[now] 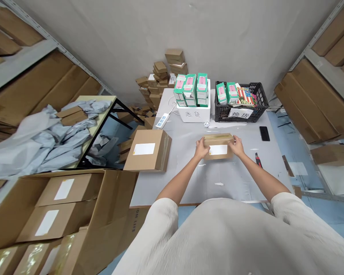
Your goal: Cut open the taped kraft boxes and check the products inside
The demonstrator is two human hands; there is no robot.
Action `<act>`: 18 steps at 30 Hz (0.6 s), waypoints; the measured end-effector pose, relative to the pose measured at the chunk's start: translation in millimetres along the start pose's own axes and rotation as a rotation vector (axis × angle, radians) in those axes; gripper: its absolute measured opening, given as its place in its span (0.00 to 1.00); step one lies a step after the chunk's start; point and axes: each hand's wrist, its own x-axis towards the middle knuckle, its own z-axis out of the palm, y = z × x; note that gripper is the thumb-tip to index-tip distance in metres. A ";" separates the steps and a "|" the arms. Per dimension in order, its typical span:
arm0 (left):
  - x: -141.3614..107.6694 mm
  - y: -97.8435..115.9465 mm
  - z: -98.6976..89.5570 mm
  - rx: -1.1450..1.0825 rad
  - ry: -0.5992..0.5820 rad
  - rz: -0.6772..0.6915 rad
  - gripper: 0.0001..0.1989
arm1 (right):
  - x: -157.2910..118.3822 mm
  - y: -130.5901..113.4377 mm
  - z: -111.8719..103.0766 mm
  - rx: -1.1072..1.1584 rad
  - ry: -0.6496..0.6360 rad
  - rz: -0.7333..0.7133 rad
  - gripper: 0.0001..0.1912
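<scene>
Between my two hands is a small cardboard box (218, 151) with a white label on the side facing me and shiny tape along its top. My left hand (202, 148) grips its left end, and my right hand (236, 146) grips the right end. The box is held over the middle of the grey table (189, 183); whether it touches the tabletop I cannot tell. A larger cardboard box (148, 150) with a white label sits at the table's left edge. Right of my hands lie a red and black box cutter (258, 160) and a black phone (264, 133).
At the back stand a white bin (194, 114) and a black crate (240, 114), both with green and pink boxes. A power strip (163, 120) lies on the left. A large open carton (103, 214) of labelled boxes stands front left. Shelves flank both sides.
</scene>
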 end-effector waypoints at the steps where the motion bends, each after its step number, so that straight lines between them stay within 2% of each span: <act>1: -2.8 0.3 -0.2 0.014 0.007 -0.003 0.41 | -3.7 0.7 -1.6 -0.005 0.011 0.011 0.39; 6: -15.4 -7.1 -0.5 0.146 0.000 -0.075 0.32 | -18.3 14.8 -13.5 -0.119 -0.001 0.080 0.31; 12: -24.5 -20.9 11.1 0.231 -0.060 -0.157 0.39 | -27.6 34.2 -21.4 -0.267 -0.129 0.158 0.20; 14: -25.5 -24.1 16.1 0.205 -0.063 -0.151 0.44 | -29.4 36.9 -20.9 -0.241 -0.138 0.145 0.25; 18: -23.5 -27.5 20.9 0.116 -0.076 -0.104 0.55 | -28.6 36.2 -18.2 -0.096 -0.182 0.083 0.42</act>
